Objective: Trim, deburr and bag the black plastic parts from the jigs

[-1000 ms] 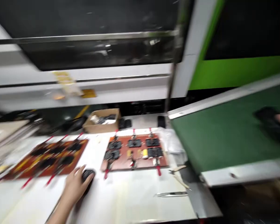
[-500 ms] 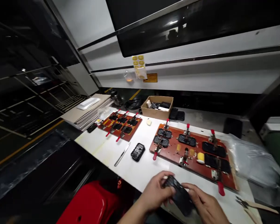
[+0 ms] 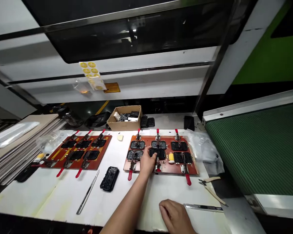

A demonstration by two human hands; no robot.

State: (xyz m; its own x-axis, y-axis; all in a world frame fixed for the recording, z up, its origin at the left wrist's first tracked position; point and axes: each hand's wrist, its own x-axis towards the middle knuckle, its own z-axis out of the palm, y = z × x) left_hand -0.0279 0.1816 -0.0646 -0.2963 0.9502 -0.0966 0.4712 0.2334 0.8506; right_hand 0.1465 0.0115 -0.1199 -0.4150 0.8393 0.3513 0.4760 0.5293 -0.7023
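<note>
My left hand (image 3: 147, 161) reaches over the right-hand red-brown board (image 3: 143, 168), its fingers and thumb on a black plastic part (image 3: 160, 153) in the middle of the lower row. Other black parts sit around it under clamps with red handles; the clamp just below the held part (image 3: 158, 165) has its handle close to the board. My right hand (image 3: 173, 213) rests on the white table near the front edge, fingers curled, nothing seen in it. A utility knife (image 3: 203, 207) lies just to its right. A yellow roll (image 3: 171, 158) stands on the board right of the held part.
A second clamp board (image 3: 101, 155) lies at left. Between the boards are a stack of black parts (image 3: 109, 178) and a metal knife (image 3: 88, 192). A cardboard box (image 3: 124, 126) stands behind; pliers (image 3: 211, 188) and a green conveyor (image 3: 256, 143) are at right.
The view has turned right. The black part that was between both hands is now at the board under my left hand. My right hand has let go and rests on the table.
</note>
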